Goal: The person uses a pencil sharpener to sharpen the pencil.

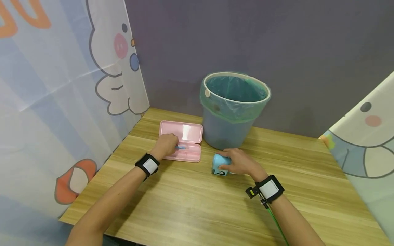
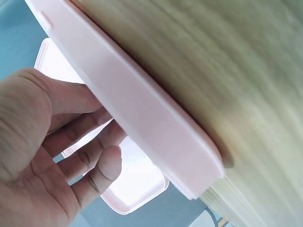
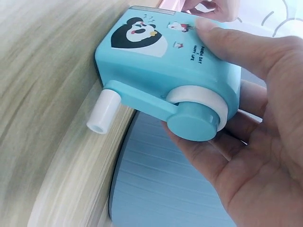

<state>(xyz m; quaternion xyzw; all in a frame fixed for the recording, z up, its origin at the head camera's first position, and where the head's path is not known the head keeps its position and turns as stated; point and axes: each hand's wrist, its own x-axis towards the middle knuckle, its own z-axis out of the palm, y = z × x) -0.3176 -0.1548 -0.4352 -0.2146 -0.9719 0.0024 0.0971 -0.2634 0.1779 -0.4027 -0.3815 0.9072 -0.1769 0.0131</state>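
Note:
A pink pencil case (image 1: 184, 156) lies on the table with its lid (image 1: 172, 127) raised. My left hand (image 1: 166, 145) reaches into its tray, and a slim blue pencil (image 1: 182, 147) sticks out from the fingers toward the right. In the left wrist view the case wall (image 2: 142, 113) hides the thumb and index tips, which come together in a pinch; the other fingers hang loosely curled. To the right, my right hand (image 1: 241, 161) grips a light blue crank pencil sharpener (image 3: 184, 66) with a panda print. Its crank handle (image 3: 105, 111) faces the right wrist camera.
A blue-grey bin (image 1: 226, 126) with a green liner (image 1: 234, 114) stands behind the case and sharpener. A dark grey wall (image 1: 246, 37) closes the back. Printed cloth (image 1: 61, 85) hangs along the table's left edge. A green cable (image 1: 277, 222) trails from the right wrist.

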